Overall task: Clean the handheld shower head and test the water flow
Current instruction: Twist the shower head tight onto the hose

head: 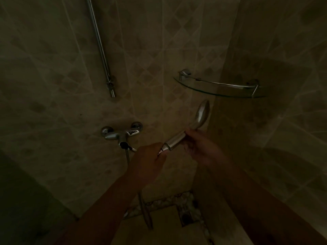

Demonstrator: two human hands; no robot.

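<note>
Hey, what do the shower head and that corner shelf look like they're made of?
Shower head: looks like metal or chromed plastic, satin silver with dull highlights; the dim light leaves it open. Corner shelf: clear glass, since tiles show through it, with a shiny metal rail and brackets.

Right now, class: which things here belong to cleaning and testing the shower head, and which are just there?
In the job:
shower head, held by right hand
hose, its end held by left hand
tap

Just there:
glass shelf
rail
drain
</note>
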